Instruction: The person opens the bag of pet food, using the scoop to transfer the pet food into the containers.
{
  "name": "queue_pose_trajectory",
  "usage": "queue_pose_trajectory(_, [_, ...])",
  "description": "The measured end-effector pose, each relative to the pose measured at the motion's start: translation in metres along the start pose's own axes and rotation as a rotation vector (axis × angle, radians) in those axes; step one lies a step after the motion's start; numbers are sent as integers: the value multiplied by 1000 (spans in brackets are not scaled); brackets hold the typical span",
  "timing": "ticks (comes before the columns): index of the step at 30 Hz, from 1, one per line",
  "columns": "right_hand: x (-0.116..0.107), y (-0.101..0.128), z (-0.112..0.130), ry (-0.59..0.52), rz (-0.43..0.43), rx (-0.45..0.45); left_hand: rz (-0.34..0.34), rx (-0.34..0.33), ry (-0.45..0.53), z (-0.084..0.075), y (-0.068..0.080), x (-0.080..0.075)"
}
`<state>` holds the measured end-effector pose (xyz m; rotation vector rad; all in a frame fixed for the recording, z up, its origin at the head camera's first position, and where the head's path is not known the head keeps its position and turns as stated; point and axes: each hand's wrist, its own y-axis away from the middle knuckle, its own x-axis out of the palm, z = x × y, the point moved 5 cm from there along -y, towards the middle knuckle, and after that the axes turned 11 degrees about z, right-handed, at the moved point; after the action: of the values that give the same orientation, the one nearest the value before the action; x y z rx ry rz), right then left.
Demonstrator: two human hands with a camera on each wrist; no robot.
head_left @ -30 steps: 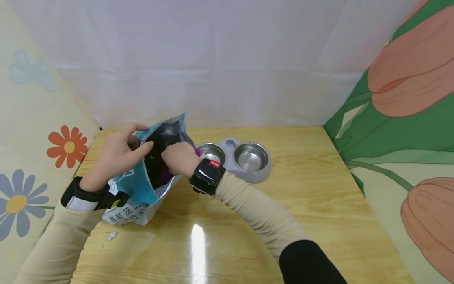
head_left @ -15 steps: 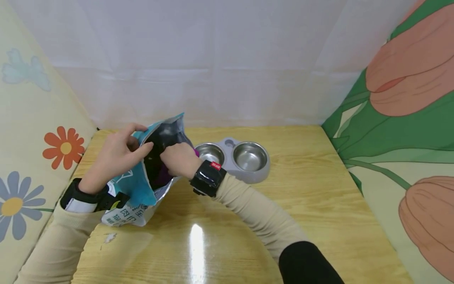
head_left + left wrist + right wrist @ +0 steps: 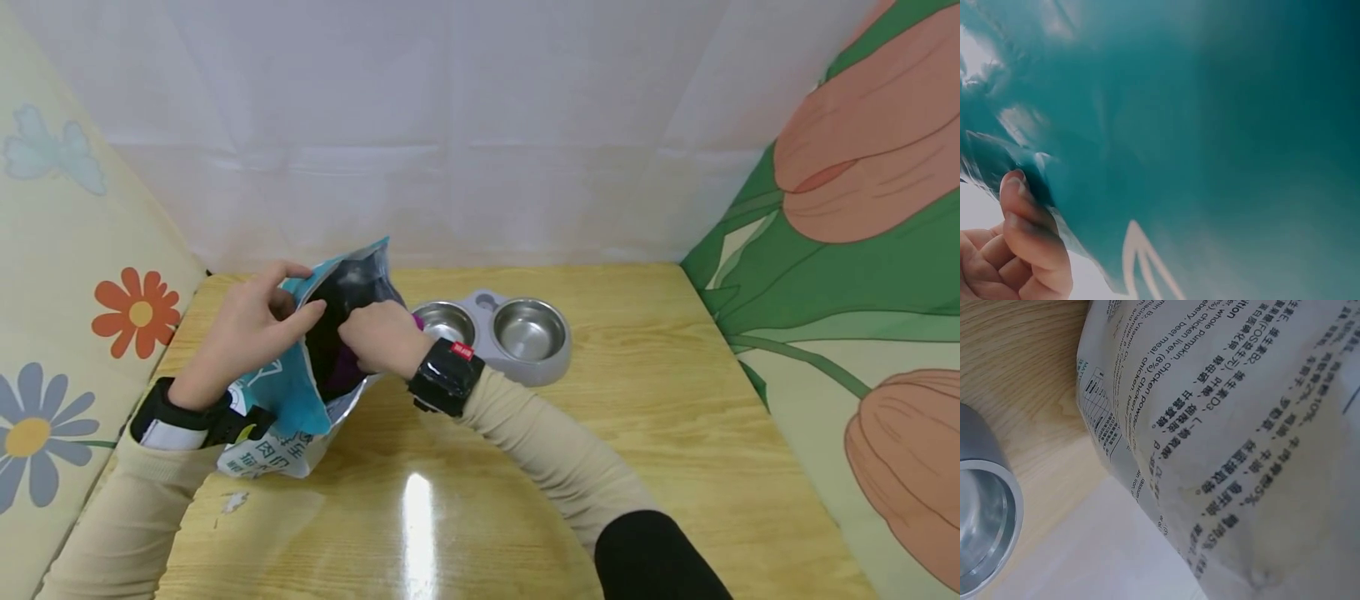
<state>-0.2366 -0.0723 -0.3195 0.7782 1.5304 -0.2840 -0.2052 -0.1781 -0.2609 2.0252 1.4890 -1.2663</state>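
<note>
A teal and white pet food bag (image 3: 273,396) leans with its foil-lined mouth open at the left of the table. My left hand (image 3: 251,325) grips its upper left rim, thumb at the inner edge. In the left wrist view, curled fingers (image 3: 1032,244) press the teal film (image 3: 1179,125). My right hand (image 3: 382,335) reaches into the mouth, fingers curled around a purple scoop (image 3: 345,373). The scoop is mostly hidden by that hand and the bag; a purple end shows beside my wrist. In the right wrist view the bag's printed white side (image 3: 1197,425) fills most of the frame.
Just right of the bag stands a grey double feeder (image 3: 517,367) with two steel bowls, the right one (image 3: 529,331) fully visible. The left bowl is partly covered by my right hand. A small pale torn patch (image 3: 235,502) marks the wooden table (image 3: 660,433).
Both hands and the bag keep nearly the same places. My right wrist has shifted very slightly to the right.
</note>
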Motion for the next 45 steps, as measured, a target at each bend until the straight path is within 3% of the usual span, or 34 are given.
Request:
queue_pose_trajectory(8, [-3, 5, 0, -4, -7, -1, 2, 2, 3, -1, 1, 1])
queue_pose_trajectory(16, [-4, 8, -5, -82, 2, 6, 3, 0, 7, -1, 1, 1])
queue_pose_trajectory(34, [-5, 15, -12, -270, -128, -10, 15, -26, 8, 2, 1, 0])
queue_pose_trajectory(45, [-7, 32, -20, -279, -157, -5, 25, -45, 2, 3, 0, 1])
